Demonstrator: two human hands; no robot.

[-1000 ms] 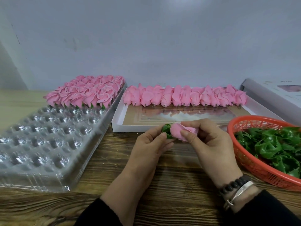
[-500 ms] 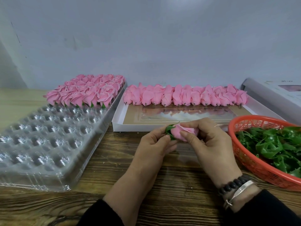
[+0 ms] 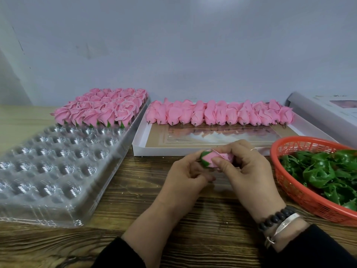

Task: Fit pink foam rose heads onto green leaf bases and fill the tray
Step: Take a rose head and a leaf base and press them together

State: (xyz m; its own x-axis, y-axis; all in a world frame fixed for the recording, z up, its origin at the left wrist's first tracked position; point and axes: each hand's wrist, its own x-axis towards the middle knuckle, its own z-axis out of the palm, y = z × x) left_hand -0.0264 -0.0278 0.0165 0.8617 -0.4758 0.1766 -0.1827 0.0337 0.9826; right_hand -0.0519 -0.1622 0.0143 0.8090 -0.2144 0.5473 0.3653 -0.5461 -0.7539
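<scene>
Both hands meet over the wooden table [image 3: 193, 219], closed together on one piece: the left hand [image 3: 185, 175] pinches the green leaf base [image 3: 204, 160] while the right hand [image 3: 245, 167] wraps the pink rose head [image 3: 216, 158] with thumb below and fingers over the top. To seat it well, I'd say she should push the head straight into the cup of the base with a slight twist, squeezing gently, since foam petals look easy to crease, and check that the green points spread evenly round the bloom before letting go. The rose is a soft, matte pink bud lying on its side, its pointed end toward the left hand, with the green sepals lapping over it. How deep it sits I cannot tell; her fingers hide the joint. Out beyond her left hand lies the clear tray [image 3: 58, 171], only its far rows filled with finished roses [image 3: 100, 111], most pockets bare. Just past her knuckles a white box [image 3: 139, 149] holds a row of bare rose heads [image 3: 218, 115], and close beside her right hand the orange basket [image 3: 293, 190] is heaped with leaf bases [image 3: 328, 171].
</scene>
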